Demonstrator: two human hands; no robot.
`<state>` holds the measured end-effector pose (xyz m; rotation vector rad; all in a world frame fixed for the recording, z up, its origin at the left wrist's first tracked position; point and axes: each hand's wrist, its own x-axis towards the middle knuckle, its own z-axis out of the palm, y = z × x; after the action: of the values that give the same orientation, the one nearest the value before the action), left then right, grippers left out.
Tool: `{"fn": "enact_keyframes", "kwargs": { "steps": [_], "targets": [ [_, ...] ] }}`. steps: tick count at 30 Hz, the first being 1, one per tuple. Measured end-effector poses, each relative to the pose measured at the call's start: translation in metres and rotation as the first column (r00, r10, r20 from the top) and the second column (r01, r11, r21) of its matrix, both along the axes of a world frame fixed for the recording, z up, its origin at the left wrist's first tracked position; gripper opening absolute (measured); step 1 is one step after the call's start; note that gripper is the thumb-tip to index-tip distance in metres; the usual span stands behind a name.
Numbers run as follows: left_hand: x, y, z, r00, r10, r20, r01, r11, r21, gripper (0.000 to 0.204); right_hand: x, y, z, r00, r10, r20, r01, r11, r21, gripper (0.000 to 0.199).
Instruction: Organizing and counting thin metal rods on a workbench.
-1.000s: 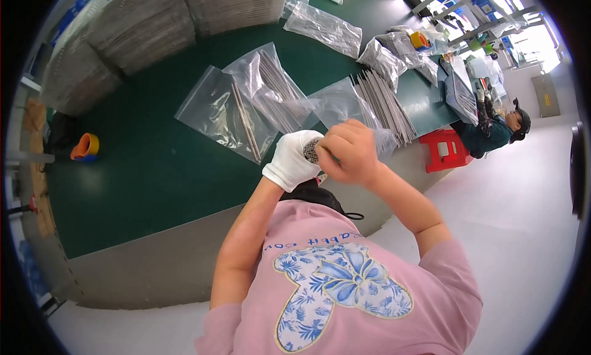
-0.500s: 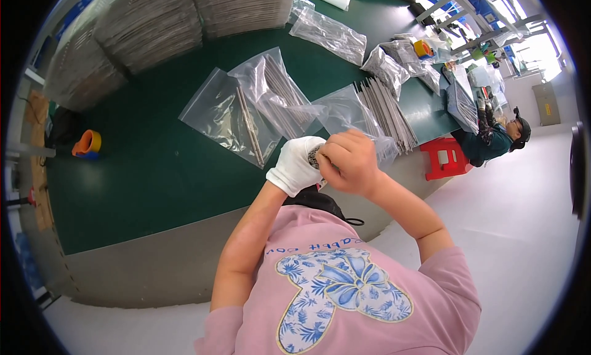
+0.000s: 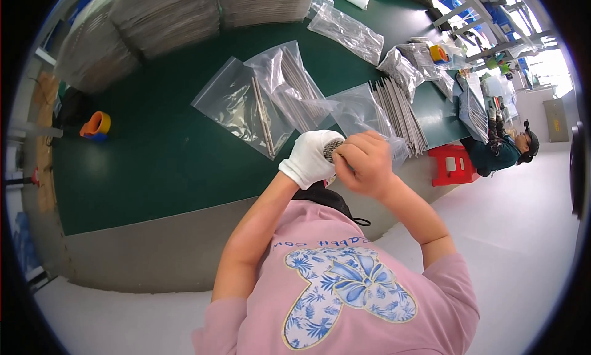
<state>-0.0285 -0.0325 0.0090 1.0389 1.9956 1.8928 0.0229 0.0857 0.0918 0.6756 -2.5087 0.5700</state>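
My left hand, in a white glove, is closed round a bundle of thin grey rods, whose packed ends face my right hand. Bare and curled, my right hand presses against those ends; whatever its fingers pinch is hidden. Just beyond the hands lies a clear plastic bag with a couple of slim rods on it. Another clear bag beside it has several rods inside. To the right, a fan of grey rods lies partly under a third clear bag.
Wrapped stacks line the far left of the green table. An orange tape roll lies at left. Filled bags and another tape roll are at far right. A co-worker sits beyond a red stool.
The whole scene has shifted slightly to the right in the picture as my view turned. Both hands stay together at the bundle, with their grip looking much the same.
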Motion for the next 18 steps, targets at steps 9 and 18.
{"fn": "enact_keyframes", "kwargs": {
  "steps": [9, 18],
  "targets": [
    [0.004, 0.000, -0.007, 1.000, 0.013, 0.026, -0.013, 1.000, 0.015, 0.016, 0.005, 0.004, -0.002, 0.998, -0.047, 0.041, 0.049, 0.997, -0.065, 0.010],
    [0.001, 0.001, -0.005, 1.000, 0.007, 0.007, -0.008, 1.000, 0.025, 0.016, 0.003, 0.002, -0.005, 0.999, -0.020, -0.044, 0.019, 0.999, -0.025, 0.014]
  ]
}}
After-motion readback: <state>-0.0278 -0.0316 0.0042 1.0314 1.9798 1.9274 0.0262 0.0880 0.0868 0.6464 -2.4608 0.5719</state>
